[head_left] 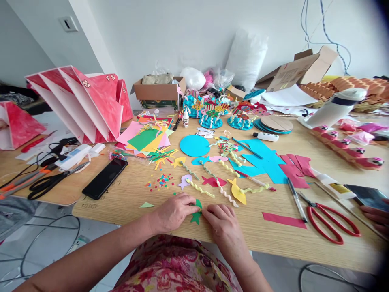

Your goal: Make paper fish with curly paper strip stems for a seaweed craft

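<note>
A green paper fish (196,217) lies on the wooden table near its front edge. My left hand (176,211) rests on it from the left, fingers bent together with the tips pressing on the green paper. Just right of the fish, my right hand (223,223) lies with curled fingers close to its edge; whatever is between those fingertips is too small to tell. Beyond my hands are a purple fish (184,181), a red fish (212,181) and a yellow fish (238,192), with wavy paper strips beside or on them. Colourful paper dots (161,182) are scattered to the left.
Red-handled scissors (331,223), a pen (297,200) and a red strip (284,220) lie right. A phone (105,178) lies left. Blue paper (264,158) and a blue disc (195,145) are farther back. Another person's hand (377,215) shows at the right edge.
</note>
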